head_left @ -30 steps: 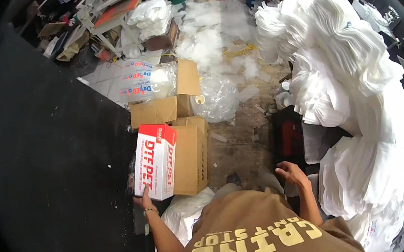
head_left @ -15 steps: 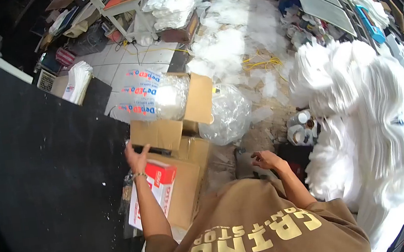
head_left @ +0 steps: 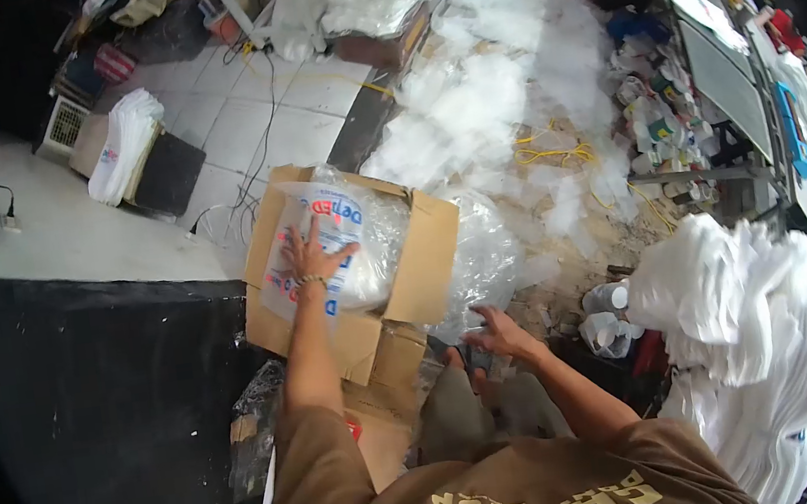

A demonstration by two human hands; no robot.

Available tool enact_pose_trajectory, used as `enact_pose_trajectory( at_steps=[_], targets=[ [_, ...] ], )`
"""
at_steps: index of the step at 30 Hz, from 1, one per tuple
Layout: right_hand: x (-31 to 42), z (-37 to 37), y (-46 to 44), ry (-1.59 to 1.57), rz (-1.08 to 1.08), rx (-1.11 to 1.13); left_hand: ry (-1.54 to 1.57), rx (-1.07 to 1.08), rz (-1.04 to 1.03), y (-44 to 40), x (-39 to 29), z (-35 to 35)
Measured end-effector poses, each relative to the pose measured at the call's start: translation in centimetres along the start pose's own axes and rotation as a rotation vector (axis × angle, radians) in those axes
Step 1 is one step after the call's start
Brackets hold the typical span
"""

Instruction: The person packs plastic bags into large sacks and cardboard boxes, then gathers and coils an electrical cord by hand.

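Ideally, the left hand [head_left: 313,259], spread wide on printed plastic [head_left: 340,211] left of centre, presses evenly; the right hand [head_left: 505,334] hangs loosely open, apparently empty.

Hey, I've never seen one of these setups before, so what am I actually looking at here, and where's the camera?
There is no machine here: a person works bare-handed, wearing a camera on their head. It looks forward and down, so their brown shirt shows at the bottom.

The left hand is spread over clear plastic printed in blue and red, in an open cardboard box. It seems to press on the plastic rather than grasp it. The right hand is near a crumpled clear plastic bundle and appears to hold nothing.

On the floor beyond lie loose white material, too blurred to identify, and a tangled yellow cord. White cloth is piled at the right.
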State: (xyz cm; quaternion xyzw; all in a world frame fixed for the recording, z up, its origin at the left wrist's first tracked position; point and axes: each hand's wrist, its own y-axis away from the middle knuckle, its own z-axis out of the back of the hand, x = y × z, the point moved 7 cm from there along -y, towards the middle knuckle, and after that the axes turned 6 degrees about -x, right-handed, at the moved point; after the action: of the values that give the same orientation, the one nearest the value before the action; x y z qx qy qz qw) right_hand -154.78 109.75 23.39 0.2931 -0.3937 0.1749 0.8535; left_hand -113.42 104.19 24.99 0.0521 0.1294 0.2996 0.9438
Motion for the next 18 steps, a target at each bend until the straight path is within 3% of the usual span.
enact_pose_trajectory(
  at_steps=[2, 5, 6, 7, 9, 10, 13, 18],
  targets=[
    [2.4, -2.3, -6.0, -0.167, -0.173, -0.110, 0.085, -0.281, -0.154, 1.1, -0.5, -0.8],
    [1.4, -7.3, -15.9, -0.261, -0.227, -0.252, -0.055, -0.077, 0.084, 2.6, -2.5, 1.3],
    [0.8, -8.6, -17.7, -0.281, -0.226, -0.348, -0.088, -0.110, 0.077, 2.9, -3.0, 1.6],
    [0.3, -10.1, -18.5, -0.281, -0.237, -0.330, -0.095, -0.094, 0.091, 3.2, -2.8, 0.6],
    [-0.8, -11.5, -20.1, -0.393, -0.286, -0.348, -0.110, -0.261, -0.021, 3.2, -3.5, 0.2],
    [-1.3, -12.1, -20.4, -0.319, -0.296, -0.177, -0.112, -0.211, -0.115, 3.6, -4.1, -0.5],
    [0.1, -11.3, -19.6, -0.461, -0.430, -0.052, 0.009, -0.178, -0.217, 5.5, -4.0, -2.8],
    [2.8, -9.6, -19.4, -0.513, -0.505, -0.176, 0.126, -0.041, -0.157, 2.6, -3.6, -2.5]
  ],
)
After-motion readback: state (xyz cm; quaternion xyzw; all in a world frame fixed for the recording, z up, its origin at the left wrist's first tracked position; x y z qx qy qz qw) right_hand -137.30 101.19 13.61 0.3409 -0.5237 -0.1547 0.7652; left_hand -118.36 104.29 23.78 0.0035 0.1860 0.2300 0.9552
